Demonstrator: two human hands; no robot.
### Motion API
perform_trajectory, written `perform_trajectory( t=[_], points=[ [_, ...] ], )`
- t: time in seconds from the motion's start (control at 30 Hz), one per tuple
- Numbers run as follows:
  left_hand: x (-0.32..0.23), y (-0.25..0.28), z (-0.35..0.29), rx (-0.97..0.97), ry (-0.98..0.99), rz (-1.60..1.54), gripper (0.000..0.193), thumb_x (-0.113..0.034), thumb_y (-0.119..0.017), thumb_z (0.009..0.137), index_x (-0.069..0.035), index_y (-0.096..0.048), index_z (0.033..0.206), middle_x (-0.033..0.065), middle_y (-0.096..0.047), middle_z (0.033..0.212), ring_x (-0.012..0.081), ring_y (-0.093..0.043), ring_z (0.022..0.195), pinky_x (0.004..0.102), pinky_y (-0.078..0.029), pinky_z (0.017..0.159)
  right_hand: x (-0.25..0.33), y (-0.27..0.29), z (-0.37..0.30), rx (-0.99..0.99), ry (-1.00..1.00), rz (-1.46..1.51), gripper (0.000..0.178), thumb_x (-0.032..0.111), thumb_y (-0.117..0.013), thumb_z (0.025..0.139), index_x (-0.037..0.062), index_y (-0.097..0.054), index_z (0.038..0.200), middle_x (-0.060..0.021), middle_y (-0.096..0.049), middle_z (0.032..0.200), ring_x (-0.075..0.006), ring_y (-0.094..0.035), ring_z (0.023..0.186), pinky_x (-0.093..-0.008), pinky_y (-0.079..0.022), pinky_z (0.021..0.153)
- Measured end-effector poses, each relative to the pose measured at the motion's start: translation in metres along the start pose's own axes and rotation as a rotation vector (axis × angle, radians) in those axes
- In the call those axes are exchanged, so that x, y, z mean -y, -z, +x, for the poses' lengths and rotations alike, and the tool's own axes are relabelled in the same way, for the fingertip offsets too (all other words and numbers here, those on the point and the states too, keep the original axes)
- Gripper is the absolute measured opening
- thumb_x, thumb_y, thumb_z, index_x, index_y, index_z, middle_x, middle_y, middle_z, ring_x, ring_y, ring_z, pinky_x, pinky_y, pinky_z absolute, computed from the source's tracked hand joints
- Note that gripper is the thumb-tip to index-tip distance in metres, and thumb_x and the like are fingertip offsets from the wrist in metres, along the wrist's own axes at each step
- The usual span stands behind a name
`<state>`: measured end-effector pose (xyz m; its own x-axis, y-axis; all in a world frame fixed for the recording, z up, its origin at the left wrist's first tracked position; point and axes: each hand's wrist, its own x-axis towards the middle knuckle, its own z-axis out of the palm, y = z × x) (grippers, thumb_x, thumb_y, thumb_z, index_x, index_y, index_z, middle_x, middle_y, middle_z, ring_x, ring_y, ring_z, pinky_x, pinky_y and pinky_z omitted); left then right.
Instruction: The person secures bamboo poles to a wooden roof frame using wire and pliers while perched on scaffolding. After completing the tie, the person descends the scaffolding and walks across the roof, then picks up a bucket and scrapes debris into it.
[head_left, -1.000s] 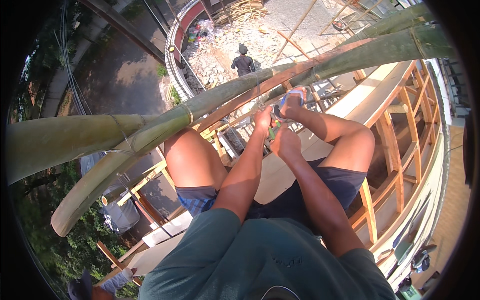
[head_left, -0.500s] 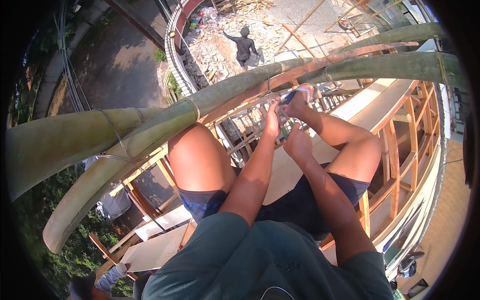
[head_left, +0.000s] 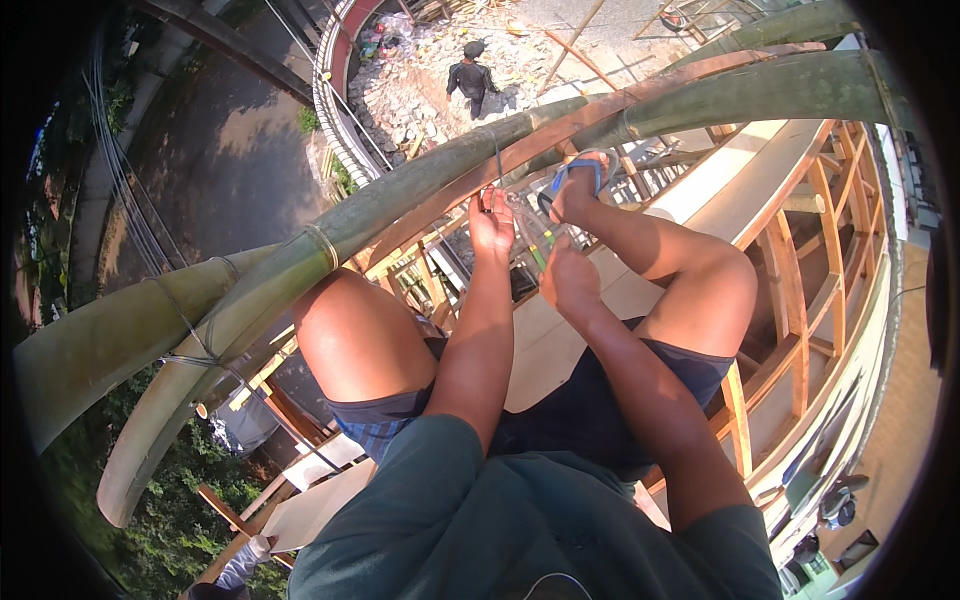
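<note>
My right hand (head_left: 572, 280) is closed around the handle of a slim tool with green grips (head_left: 541, 254), possibly pliers; its far end is hard to make out. Palm up, my left hand (head_left: 492, 225) is raised to the underside of a reddish wooden beam (head_left: 530, 147). The left fingers are curled, and what is in them is too small to tell. Just above those fingers, a thin tie wire (head_left: 498, 150) loops down from a thick green bamboo pole (head_left: 420, 185) lying along the beam.
I sit high up, legs apart, one sandalled foot (head_left: 580, 185) beside the beam. Pale plywood (head_left: 560, 350) and timber framing (head_left: 790, 290) surround me. More bamboo (head_left: 120, 310) crosses at left. Below are a road (head_left: 215, 170) and a person in dark clothes (head_left: 470, 78) on rubble; another person's hand (head_left: 262, 547) touches a board lower left.
My left hand has shifted left along the beam, away from the tool, and its fingers have curled. My right hand has moved slightly left with the tool. The person below has lowered an arm.
</note>
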<state>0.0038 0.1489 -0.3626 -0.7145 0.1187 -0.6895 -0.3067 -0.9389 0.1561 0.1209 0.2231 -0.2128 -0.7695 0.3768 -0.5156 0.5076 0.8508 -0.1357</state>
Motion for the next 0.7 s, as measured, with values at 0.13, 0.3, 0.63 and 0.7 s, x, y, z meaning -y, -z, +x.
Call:
perform_trajectory(
  t=[0.13,0.3,0.63,0.7],
  points=[
    [-0.014,0.022,0.025,0.040,0.101,-0.022,0.010,-0.012,-0.054,0.099,-0.004,-0.059,0.101,0.0070,-0.063,0.091,0.0154,-0.063,0.084,0.0260,-0.058,0.078,0.003,0.008,-0.001,0.017,0.023,0.016,0.050,0.023,-0.075,0.079,-0.0028,-0.042,0.106,-0.0228,-0.067,0.088,-0.0367,-0.069,0.084,-0.0432,-0.056,0.073],
    [-0.035,0.033,0.030,0.158,0.125,0.143,0.009,-0.007,-0.057,0.096,-0.001,-0.060,0.102,0.0086,-0.067,0.093,0.0160,-0.067,0.084,0.0256,-0.060,0.075,0.008,0.026,-0.006,0.077,-0.006,0.002,0.050,0.024,-0.074,0.080,-0.0023,-0.042,0.107,-0.0220,-0.067,0.089,-0.0365,-0.069,0.084,-0.0438,-0.056,0.074],
    [-0.004,-0.010,0.023,0.314,0.257,0.678,0.025,-0.017,-0.066,0.092,0.002,-0.064,0.107,0.0064,-0.068,0.086,0.0149,-0.065,0.074,0.0272,-0.055,0.069,0.014,0.036,-0.007,0.164,-0.080,-0.040,0.047,0.026,-0.073,0.083,0.0007,-0.043,0.108,-0.0212,-0.064,0.098,-0.0344,-0.069,0.089,-0.0421,-0.056,0.074],
    [-0.012,-0.003,0.032,0.270,0.315,0.610,0.029,-0.024,-0.063,0.093,0.002,-0.061,0.106,0.0077,-0.067,0.091,0.0180,-0.063,0.079,0.0299,-0.052,0.073,0.015,0.039,-0.008,0.167,-0.084,-0.047,0.046,0.026,-0.072,0.083,0.0011,-0.043,0.107,-0.0212,-0.063,0.098,-0.0352,-0.069,0.088,-0.0428,-0.056,0.074]
  ],
)
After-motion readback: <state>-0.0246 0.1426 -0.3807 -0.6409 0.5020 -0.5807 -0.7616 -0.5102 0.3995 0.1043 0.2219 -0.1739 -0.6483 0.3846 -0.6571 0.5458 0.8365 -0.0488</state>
